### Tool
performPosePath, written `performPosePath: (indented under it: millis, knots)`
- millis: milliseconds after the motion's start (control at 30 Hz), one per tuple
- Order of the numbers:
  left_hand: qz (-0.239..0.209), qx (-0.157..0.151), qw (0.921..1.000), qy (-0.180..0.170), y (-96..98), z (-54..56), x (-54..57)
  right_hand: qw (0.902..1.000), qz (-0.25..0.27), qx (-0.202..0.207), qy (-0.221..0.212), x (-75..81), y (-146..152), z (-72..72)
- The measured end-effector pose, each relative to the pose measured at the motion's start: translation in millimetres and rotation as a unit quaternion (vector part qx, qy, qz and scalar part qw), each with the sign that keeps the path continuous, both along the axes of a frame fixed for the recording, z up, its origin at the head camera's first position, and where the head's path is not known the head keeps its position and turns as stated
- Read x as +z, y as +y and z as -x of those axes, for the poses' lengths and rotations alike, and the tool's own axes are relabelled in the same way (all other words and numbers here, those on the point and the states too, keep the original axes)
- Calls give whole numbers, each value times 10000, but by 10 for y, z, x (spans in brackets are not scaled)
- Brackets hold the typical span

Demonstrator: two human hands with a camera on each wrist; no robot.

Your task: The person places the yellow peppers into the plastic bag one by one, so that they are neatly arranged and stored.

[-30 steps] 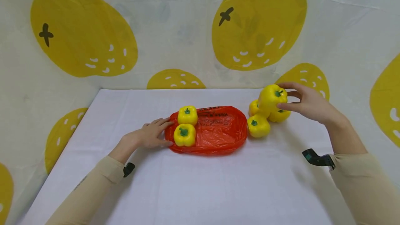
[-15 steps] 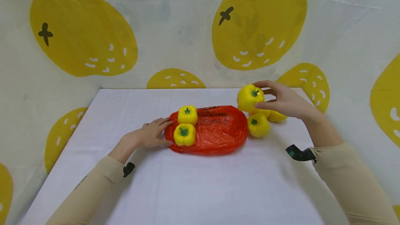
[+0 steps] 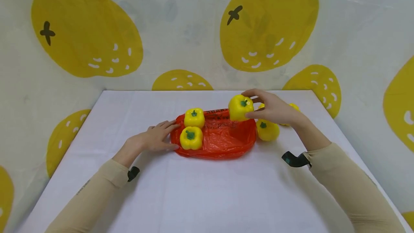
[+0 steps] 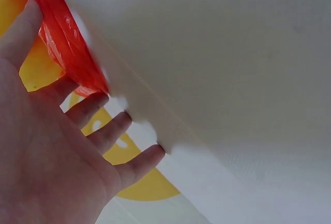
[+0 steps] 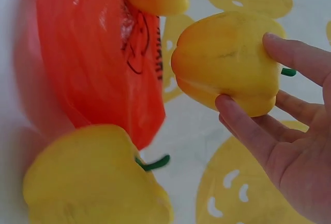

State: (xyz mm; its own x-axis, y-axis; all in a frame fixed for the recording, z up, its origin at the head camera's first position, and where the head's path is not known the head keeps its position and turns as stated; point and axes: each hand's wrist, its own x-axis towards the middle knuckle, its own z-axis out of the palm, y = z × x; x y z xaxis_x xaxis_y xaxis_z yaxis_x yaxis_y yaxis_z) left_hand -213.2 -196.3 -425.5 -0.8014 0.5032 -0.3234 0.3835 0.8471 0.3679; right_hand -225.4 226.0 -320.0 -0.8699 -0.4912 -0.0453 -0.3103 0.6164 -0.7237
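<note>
Right of centre in the head view, the right hand's [image 3: 273, 109] grip pinches a yellow pepper [image 3: 240, 109] above the upper right of the red bag [image 3: 223, 141], whose long axis runs left to right; the left hand [image 3: 155, 139] touches its left end, fingers extended.

Black print [image 3: 220, 119] on the flat red plastic bag [image 3: 228, 139], mid-frame, and tiny lettering [image 3: 83, 187] on the beige cloth sleeve [image 3: 93, 195], lower left, are illegible.

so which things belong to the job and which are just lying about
Likely for the job:
red plastic bag, left hand at its edge
green-stemmed yellow bell pepper in right hand
similar peppers on and beside the bag

Just there:
white tabletop
yellow-printed white backdrop
</note>
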Motion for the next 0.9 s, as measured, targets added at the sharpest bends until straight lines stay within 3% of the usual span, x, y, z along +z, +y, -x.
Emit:
performPosePath:
  millis: [300, 633, 900]
  knots:
    - [-19, 4, 10000, -35, 1, 3, -4, 9994, -118, 322, 51, -209, -276, 62]
    - [-44, -20, 10000, 11, 7, 8, -19, 9995, -311, 43, -82, -457, -486, 77]
    - [-27, -32, 10000, 22, 12, 7, -17, 9996, -251, 119, 51, -604, -626, 107]
